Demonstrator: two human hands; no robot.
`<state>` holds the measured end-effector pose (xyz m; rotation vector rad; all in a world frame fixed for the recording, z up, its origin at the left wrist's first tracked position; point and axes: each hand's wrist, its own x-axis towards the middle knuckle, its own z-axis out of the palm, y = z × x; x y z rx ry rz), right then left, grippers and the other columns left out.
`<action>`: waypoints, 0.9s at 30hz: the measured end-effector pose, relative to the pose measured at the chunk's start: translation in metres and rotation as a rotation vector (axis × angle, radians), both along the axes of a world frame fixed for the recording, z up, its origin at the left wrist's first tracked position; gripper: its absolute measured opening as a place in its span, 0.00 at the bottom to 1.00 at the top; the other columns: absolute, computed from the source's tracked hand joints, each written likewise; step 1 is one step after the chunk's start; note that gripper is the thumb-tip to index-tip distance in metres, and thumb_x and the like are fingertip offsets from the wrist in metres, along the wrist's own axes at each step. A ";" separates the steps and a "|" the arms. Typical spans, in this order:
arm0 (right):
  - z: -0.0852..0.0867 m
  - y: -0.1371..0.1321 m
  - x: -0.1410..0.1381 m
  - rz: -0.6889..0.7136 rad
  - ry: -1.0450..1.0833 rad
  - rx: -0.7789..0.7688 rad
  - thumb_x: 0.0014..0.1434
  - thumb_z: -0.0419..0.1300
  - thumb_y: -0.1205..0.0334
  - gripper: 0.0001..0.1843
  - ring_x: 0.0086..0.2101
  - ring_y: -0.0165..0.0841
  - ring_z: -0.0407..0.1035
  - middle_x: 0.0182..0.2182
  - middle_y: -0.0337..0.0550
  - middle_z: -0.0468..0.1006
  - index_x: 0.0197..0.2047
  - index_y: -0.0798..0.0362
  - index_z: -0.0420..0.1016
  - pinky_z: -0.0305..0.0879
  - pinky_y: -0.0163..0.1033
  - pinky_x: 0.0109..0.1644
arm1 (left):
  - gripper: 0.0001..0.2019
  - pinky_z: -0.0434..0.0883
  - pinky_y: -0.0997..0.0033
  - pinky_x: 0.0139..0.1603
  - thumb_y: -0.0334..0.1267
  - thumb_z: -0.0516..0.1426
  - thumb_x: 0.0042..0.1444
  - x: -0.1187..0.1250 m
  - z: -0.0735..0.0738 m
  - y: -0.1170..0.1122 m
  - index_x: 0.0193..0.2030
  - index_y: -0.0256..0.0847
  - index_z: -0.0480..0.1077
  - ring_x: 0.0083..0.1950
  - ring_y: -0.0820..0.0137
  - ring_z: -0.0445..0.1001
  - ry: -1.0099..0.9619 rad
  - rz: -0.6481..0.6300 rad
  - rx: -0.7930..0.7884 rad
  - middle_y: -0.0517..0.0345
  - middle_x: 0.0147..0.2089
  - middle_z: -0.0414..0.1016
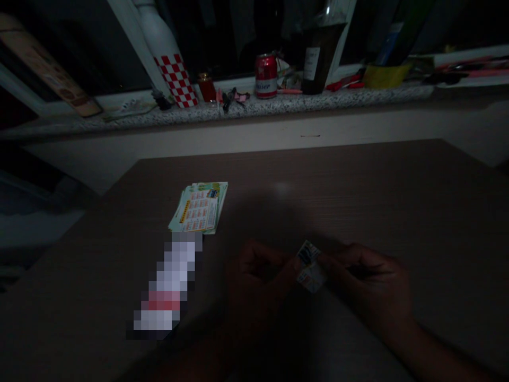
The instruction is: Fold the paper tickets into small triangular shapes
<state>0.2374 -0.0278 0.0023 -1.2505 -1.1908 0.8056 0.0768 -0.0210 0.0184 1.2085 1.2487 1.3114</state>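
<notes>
The scene is dark. Both hands hover low over a brown table (358, 191) near its front edge and pinch one small folded printed paper (310, 268) between them. My left hand (258, 276) grips the paper's left edge with curled fingers. On the other edge, my right hand (369, 286) holds it with fingers closed. A stack of printed cards or small calendars (200, 207) lies flat on the table to the upper left of my hands.
A pixelated elongated object (169, 286) lies on the table left of my hands. A stone windowsill (238, 109) behind the table carries a red can (266, 75), a dark bottle (320, 53), a red-and-white checked bottle (169, 58), a small red jar (207, 87) and clutter.
</notes>
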 end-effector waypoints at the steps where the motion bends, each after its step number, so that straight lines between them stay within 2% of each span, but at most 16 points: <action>1: 0.001 0.000 0.000 0.005 -0.004 -0.001 0.49 0.68 0.63 0.09 0.18 0.30 0.71 0.18 0.38 0.79 0.20 0.49 0.75 0.69 0.32 0.20 | 0.09 0.73 0.77 0.26 0.32 0.66 0.45 0.000 0.000 0.000 0.25 0.39 0.68 0.27 0.72 0.76 -0.001 0.003 -0.008 0.60 0.26 0.77; 9: 0.003 0.003 0.004 0.022 -0.009 -0.022 0.46 0.70 0.62 0.10 0.19 0.30 0.73 0.19 0.39 0.80 0.20 0.50 0.75 0.70 0.32 0.21 | 0.06 0.74 0.75 0.34 0.33 0.65 0.47 -0.006 -0.001 0.003 0.30 0.39 0.72 0.32 0.70 0.77 0.135 -0.081 -0.006 0.59 0.29 0.78; 12: 0.001 0.003 0.004 0.030 -0.056 -0.016 0.46 0.71 0.61 0.10 0.18 0.30 0.72 0.18 0.38 0.78 0.20 0.51 0.75 0.69 0.31 0.19 | 0.07 0.75 0.73 0.38 0.33 0.64 0.48 -0.009 -0.005 0.004 0.35 0.40 0.74 0.36 0.69 0.78 0.090 -0.140 -0.022 0.58 0.34 0.79; 15: 0.001 0.004 0.005 0.063 -0.093 -0.010 0.46 0.70 0.60 0.10 0.18 0.30 0.71 0.17 0.39 0.78 0.19 0.51 0.75 0.69 0.32 0.19 | 0.09 0.75 0.72 0.37 0.35 0.64 0.50 -0.008 -0.008 0.006 0.40 0.40 0.76 0.37 0.68 0.78 -0.011 -0.235 -0.081 0.56 0.36 0.79; 17: 0.001 0.003 0.005 0.117 -0.109 0.006 0.47 0.70 0.60 0.09 0.18 0.30 0.72 0.18 0.39 0.79 0.20 0.51 0.76 0.69 0.32 0.20 | 0.08 0.75 0.73 0.35 0.37 0.64 0.51 -0.007 -0.009 0.008 0.39 0.40 0.77 0.36 0.69 0.78 -0.061 -0.277 -0.131 0.56 0.35 0.80; 21: 0.002 0.004 0.005 0.201 -0.150 0.039 0.48 0.70 0.62 0.08 0.18 0.29 0.72 0.18 0.38 0.79 0.21 0.50 0.76 0.69 0.31 0.20 | 0.04 0.72 0.76 0.31 0.37 0.64 0.51 -0.006 -0.004 0.011 0.33 0.39 0.78 0.31 0.72 0.76 -0.085 -0.283 -0.195 0.59 0.30 0.79; 24: 0.002 0.005 0.006 0.170 -0.139 0.029 0.47 0.70 0.62 0.08 0.18 0.28 0.72 0.18 0.36 0.79 0.22 0.50 0.76 0.68 0.29 0.20 | 0.03 0.71 0.77 0.31 0.36 0.63 0.51 -0.007 0.000 0.011 0.31 0.39 0.78 0.30 0.73 0.75 -0.092 -0.292 -0.189 0.59 0.28 0.78; 27: 0.001 0.006 0.007 0.144 -0.082 -0.022 0.45 0.71 0.62 0.08 0.21 0.29 0.74 0.21 0.35 0.80 0.29 0.49 0.77 0.71 0.29 0.24 | 0.03 0.70 0.79 0.31 0.35 0.63 0.52 -0.007 0.000 0.011 0.31 0.39 0.77 0.30 0.74 0.74 -0.105 -0.268 -0.170 0.61 0.27 0.77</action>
